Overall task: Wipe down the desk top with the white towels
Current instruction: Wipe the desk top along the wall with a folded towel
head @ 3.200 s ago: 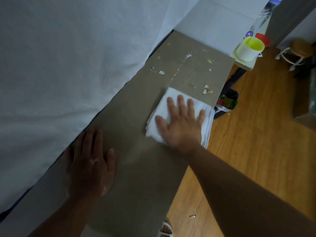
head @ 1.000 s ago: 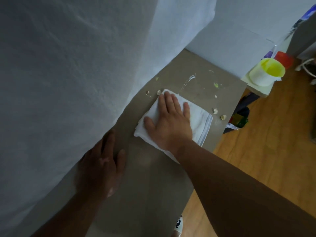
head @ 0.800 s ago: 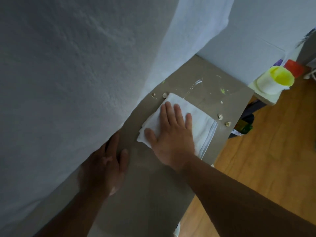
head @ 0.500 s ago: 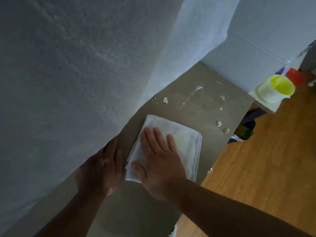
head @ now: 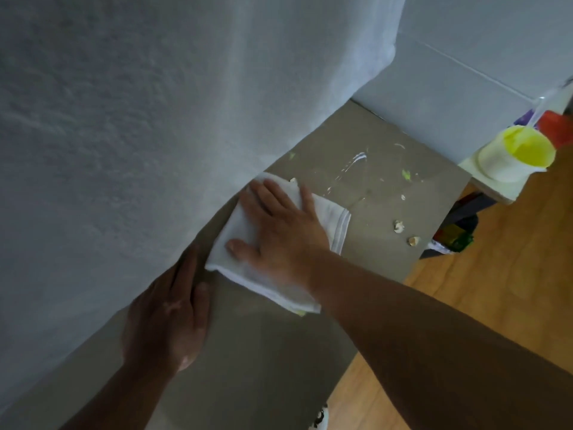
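The folded white towel sits on the desk top against the wall, right hand pressing it flat-fingered. Left hand rests flat just beside. Risk imo: the shell bits get flicked onto the floor, or the white streak just smears.

Nothing legible anywhere; no text, label, brand, number or sign can be read; the colourful packet below the far right corner of the desk may carry print, but it is too blurred and dark to make out.
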Motion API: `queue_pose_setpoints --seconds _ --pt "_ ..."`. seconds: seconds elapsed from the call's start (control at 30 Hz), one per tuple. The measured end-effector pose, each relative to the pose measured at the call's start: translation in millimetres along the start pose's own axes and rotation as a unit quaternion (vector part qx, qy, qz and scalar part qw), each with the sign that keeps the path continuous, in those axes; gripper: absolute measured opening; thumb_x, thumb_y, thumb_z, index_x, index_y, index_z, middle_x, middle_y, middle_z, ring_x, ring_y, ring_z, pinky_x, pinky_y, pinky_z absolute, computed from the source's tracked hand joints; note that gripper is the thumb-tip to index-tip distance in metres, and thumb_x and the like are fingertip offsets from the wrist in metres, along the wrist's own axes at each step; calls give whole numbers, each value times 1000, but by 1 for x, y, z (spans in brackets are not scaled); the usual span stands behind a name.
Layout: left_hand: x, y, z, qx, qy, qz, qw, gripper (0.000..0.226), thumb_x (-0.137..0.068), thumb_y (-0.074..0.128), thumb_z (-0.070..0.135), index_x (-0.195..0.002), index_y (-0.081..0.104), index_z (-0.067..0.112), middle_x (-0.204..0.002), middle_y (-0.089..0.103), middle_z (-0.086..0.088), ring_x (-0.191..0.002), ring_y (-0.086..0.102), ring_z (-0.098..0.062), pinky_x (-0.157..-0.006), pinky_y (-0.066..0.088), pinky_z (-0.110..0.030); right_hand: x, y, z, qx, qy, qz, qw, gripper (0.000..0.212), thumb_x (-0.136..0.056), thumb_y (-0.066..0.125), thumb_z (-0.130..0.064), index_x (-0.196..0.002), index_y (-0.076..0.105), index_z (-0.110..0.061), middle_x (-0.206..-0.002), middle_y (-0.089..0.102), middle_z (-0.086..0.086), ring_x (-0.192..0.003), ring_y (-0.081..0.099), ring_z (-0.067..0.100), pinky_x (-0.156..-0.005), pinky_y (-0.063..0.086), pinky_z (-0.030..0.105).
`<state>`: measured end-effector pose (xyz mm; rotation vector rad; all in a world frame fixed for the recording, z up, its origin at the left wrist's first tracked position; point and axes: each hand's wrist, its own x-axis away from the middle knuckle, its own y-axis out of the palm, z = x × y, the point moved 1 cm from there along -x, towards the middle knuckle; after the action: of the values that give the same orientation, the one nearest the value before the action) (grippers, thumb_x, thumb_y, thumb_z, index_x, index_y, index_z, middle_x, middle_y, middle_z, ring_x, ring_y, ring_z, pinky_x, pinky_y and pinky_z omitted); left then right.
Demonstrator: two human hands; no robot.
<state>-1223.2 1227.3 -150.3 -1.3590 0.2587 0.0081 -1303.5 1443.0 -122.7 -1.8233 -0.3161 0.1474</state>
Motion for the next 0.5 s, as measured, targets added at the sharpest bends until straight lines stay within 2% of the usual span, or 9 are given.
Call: queue_pose_setpoints --seconds 0.17,0.3,0.4,0.5 --pt "1 4 -3 -1 20 14 1000 55 -102 39 30 -142 59 -2 -145 58 -27 -124 61 -48 -106 45 -57 -37 -4 22 7 60 25 998 90 -91 24 -77 -163 12 -23 -172 11 -1 -158 2 17 -121 -7 62" --pt "-8 7 3 2 76 35 997 52 -103 43 30 -137 64 -3 -144 59 -26 -128 59 -44 -108 46 -56 -54 -7 42 13 97 30 995 94 -92 20 -77 -164 9 -19 -173 7 -1 -159 0 16 -122 -6 61" --pt "-26 15 22 1 118 34 992 54 -104 45 33 -141 61 -2 -145 60 -24 -130 60 -43 -113 45 -54 -64 -12 57 14 113 34 993 95 -92 21 -77 -164 8 -16 -173 6 -1 -158 -1 15 -122 -5 60" --pt "-49 25 46 17 98 35 994 57 -102 46 36 -143 58 -2 -148 57 -24 -133 59 -42 -113 46 -53 -72 -15 70 11 124 47 991 94 -92 22 -77 -163 11 -17 -172 9 -1 -158 1 15 -122 -5 61"
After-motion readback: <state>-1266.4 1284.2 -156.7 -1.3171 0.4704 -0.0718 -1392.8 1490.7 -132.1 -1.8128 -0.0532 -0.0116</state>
